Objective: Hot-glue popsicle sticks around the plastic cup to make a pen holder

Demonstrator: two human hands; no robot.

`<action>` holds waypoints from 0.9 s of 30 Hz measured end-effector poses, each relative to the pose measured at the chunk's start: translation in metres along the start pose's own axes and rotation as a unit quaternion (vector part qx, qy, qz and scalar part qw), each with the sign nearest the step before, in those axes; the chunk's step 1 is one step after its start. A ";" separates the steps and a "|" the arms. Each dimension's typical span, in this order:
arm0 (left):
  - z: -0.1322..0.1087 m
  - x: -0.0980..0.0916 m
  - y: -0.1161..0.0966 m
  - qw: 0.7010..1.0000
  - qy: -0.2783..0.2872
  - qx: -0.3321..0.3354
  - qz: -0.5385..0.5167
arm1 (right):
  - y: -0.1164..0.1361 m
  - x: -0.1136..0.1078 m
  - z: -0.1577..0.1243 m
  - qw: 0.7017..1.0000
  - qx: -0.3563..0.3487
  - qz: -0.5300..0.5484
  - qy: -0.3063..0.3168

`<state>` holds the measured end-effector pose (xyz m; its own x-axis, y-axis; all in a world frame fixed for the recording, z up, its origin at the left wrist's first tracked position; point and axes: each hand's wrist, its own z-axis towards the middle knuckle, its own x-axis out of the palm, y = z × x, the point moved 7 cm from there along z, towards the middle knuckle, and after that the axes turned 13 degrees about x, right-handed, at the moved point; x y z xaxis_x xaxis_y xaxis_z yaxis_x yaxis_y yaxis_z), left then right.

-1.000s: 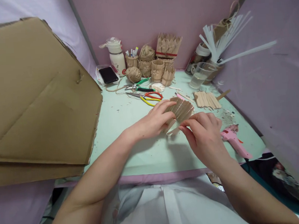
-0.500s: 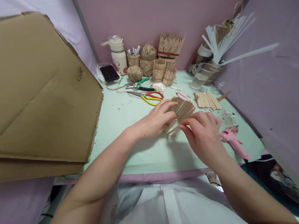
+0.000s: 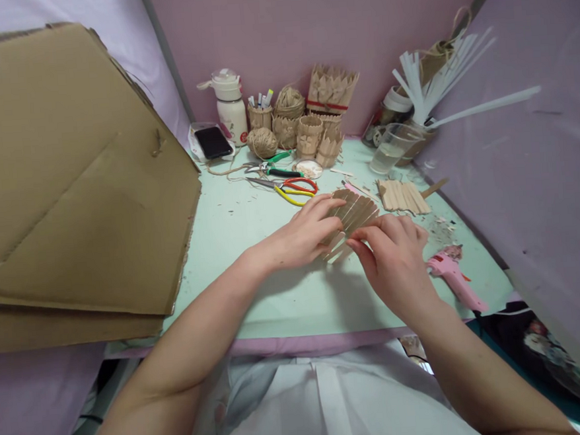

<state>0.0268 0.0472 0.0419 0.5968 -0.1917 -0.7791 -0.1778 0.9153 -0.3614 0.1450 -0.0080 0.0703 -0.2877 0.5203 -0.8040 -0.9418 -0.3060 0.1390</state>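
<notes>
A panel of brown wooden craft sticks (image 3: 356, 209), laid side by side with rounded ends, is held between my hands a little above the table. My left hand (image 3: 315, 229) grips its left side, with fingers over the face. My right hand (image 3: 394, 253) pinches a single craft stick (image 3: 340, 250) at the panel's near edge, fingertips pressed together. Part of the panel lies hidden behind my fingers. A pink hot glue gun (image 3: 456, 279) lies to the right of my right hand. Beyond my left hand are scissors with red and yellow handles (image 3: 298, 189).
Green-handled pliers (image 3: 279, 168), a phone (image 3: 214, 142), a bottle (image 3: 231, 109), twine balls (image 3: 262, 142) and stick-covered cups (image 3: 309, 136) line the back. Another stick panel (image 3: 402, 196) and a plastic cup (image 3: 392, 149) sit at right. Large cardboard (image 3: 79, 179) covers the left.
Very little differs. The stick in my right hand has shifted slightly against the panel's near edge; both hands keep their grips.
</notes>
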 end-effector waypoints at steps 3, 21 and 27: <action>0.000 0.000 0.000 1.000 -0.001 -0.003 0.006 | 0.000 0.001 0.000 1.000 0.001 0.000 -0.004; 0.004 0.002 -0.002 0.999 -0.032 -0.030 0.007 | -0.003 0.005 0.002 1.000 0.002 0.000 -0.017; 0.004 0.003 -0.002 0.999 -0.037 -0.030 0.006 | -0.003 0.005 0.002 1.000 0.008 0.003 -0.020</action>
<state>0.0322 0.0459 0.0426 0.6505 -0.1523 -0.7441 -0.2302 0.8941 -0.3843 0.1461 -0.0025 0.0671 -0.2994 0.5506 -0.7792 -0.9427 -0.2969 0.1525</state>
